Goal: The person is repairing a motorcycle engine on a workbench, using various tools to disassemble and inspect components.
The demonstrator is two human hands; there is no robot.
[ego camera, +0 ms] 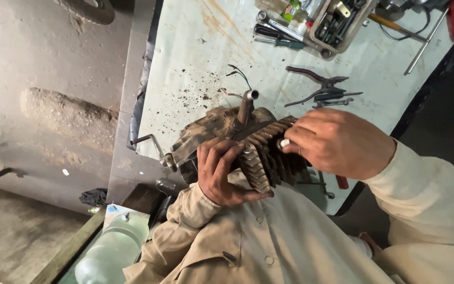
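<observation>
Head view: one finned engine (pixel 248 144) is held near the person's chest. The left hand (pixel 220 173) wraps around its fins, and the right hand (pixel 337 142) pinches its right end. One pair of pliers (pixel 319 84) lies on the table (pixel 195 47) farther off.

One finned engine block (pixel 248 144), grimy, with one metal tube (pixel 246 105) projecting from it. Two hands (pixel 222 171) on the block: one left, one right hand (pixel 337 142). One worktop (pixel 195 47), white and stained. One pair of pliers (pixel 316 87) lying open. One green-handled screwdriver (pixel 282 43). One tool tray (pixel 340 23), contents too crowded to count. One pale plastic bottle (pixel 109 250). One tyre (pixel 88 8), partly visible.
</observation>
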